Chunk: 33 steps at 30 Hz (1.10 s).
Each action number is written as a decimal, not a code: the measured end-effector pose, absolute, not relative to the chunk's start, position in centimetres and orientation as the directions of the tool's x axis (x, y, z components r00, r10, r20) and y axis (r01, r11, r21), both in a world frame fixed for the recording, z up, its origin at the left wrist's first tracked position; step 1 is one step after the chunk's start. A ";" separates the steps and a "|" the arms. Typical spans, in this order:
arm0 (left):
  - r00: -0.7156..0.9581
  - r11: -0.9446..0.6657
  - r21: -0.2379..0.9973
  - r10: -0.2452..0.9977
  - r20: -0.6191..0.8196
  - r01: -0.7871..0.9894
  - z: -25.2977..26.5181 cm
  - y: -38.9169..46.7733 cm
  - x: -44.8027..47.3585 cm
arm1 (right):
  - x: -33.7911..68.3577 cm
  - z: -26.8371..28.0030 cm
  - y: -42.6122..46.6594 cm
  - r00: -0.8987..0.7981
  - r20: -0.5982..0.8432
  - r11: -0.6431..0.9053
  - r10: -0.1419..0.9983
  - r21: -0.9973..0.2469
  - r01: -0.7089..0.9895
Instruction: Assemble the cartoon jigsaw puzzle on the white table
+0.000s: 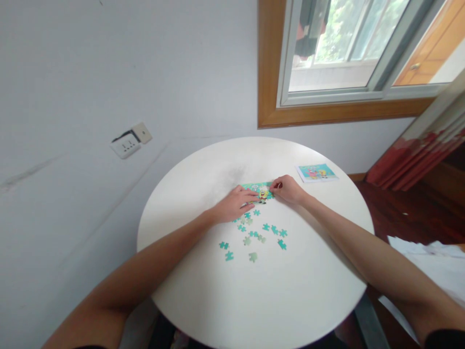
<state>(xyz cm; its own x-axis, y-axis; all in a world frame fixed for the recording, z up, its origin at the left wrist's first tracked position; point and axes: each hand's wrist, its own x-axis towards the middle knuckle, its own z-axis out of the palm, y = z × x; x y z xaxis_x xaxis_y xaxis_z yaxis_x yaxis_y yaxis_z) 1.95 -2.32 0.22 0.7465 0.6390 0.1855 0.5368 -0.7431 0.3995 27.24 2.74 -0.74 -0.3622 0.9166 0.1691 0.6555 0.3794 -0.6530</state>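
Observation:
A partly joined jigsaw puzzle (263,195) lies on the white round table, showing a yellow cartoon figure on a green-blue ground. My left hand (235,203) rests over its left side, fingers stretched out flat. At the right edge of the puzzle, my right hand (288,190) has thumb and forefinger pinched together on a puzzle piece, mostly hidden by the fingers. Several loose puzzle pieces, teal and pale green, are scattered on the near side, among them a teal piece (282,244) and a pale piece (253,257).
A picture card (317,173) with cartoon figures lies at the table's back right. The round table (254,300) stands against a white wall with a socket (125,145). A wood-framed window (345,107) is behind, a red and white curtain (407,155) at right.

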 end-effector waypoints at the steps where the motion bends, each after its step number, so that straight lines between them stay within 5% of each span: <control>1: 0.747 -0.744 0.392 0.639 0.183 0.541 0.2 -2.3 1.9 | 27.2 -0.8 2.7 -0.369 0.165 0.383 0.914 -0.650 0.657; 8: 0.762 -0.761 0.355 0.624 0.172 0.543 0.3 -2.4 1.9 | 28.0 -0.5 3.2 -0.342 0.215 0.396 0.915 -0.647 0.651; 18: 0.600 -0.662 0.342 0.750 0.280 0.667 0.9 -1.3 0.1 | 29.2 0.3 2.5 -0.450 0.080 0.402 0.889 -0.604 0.688; 33: 0.613 -0.639 0.363 0.764 0.201 0.678 -0.1 0.1 -1.2 | 28.7 -0.1 2.4 -0.481 0.084 0.432 0.873 -0.592 0.681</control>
<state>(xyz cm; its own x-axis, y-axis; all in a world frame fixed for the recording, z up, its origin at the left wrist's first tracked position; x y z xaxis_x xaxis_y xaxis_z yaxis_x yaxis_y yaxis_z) -1.24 0.06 -0.05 0.6131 0.7640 0.2009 0.6780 -0.6394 0.3626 28.67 2.36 -0.15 -0.4805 0.8730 0.0839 0.6810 0.4317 -0.5916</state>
